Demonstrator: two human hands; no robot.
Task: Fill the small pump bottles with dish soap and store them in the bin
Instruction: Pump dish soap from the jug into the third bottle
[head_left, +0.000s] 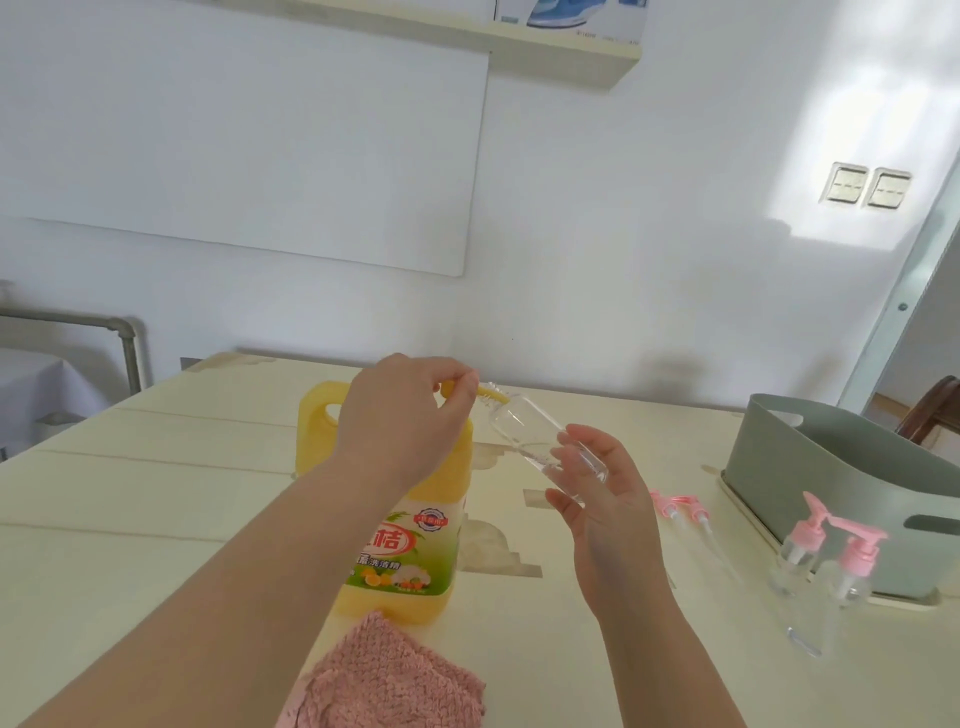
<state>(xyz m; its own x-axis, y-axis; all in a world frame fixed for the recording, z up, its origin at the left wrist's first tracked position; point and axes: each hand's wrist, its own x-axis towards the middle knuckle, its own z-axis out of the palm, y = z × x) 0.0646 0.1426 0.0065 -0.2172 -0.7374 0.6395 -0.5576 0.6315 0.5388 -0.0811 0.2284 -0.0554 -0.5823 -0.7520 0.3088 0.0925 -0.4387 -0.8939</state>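
Observation:
A big yellow dish soap jug (410, 545) stands mid-table. My left hand (405, 415) grips its yellow spout (493, 393) at the top. The spout's tip points into the mouth of a clear small bottle (524, 421). My right hand (597, 504) holds that bottle tilted by its base, and a little clear liquid lies in it. Two small bottles with pink pumps (800, 545) (854, 571) stand at the right, in front of the grey-green bin (810, 467). Two loose pink pump heads (678, 512) lie on the table.
A folded pink cloth (389, 675) lies at the near edge, just in front of the jug. Another clear bottle without a pump (808, 623) sits near the two pump bottles. The white wall runs close behind the table's far edge.

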